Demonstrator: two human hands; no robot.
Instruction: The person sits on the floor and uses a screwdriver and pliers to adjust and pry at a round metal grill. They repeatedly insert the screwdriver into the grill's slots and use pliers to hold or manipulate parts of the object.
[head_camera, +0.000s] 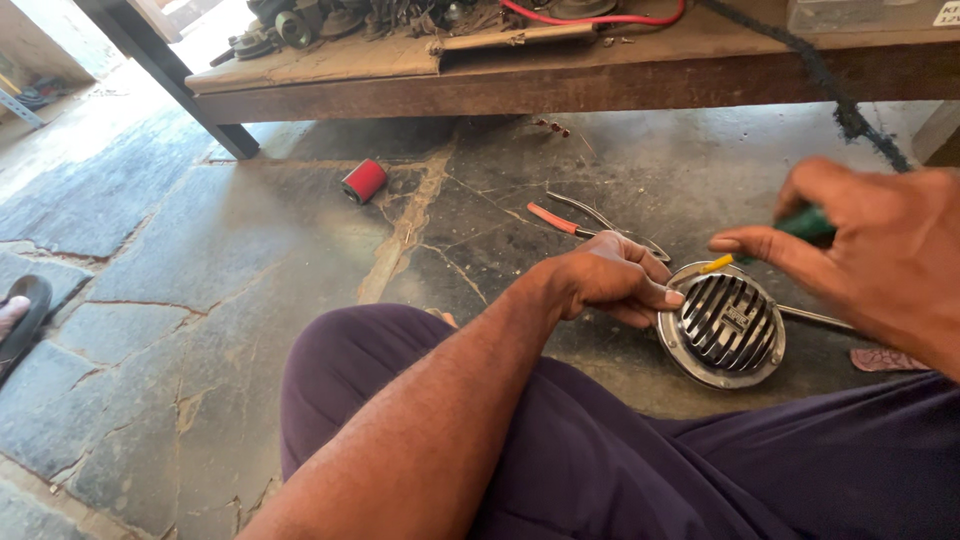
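We steady the round chrome horn (722, 325) on the floor just before our knee, left hand (610, 280) fingers pinching its rim, right hand (880, 255) fingers clenched round a green-handled screwdriver (790, 232), which could slip off and gouge the grille.

A single head-worn camera looks steeply down and forward from the seated person's eye level, close over their lap and both forearms. It faces the stone floor (200, 250) ahead, with the low wooden table (560, 80) crossing the top edge of the frame.
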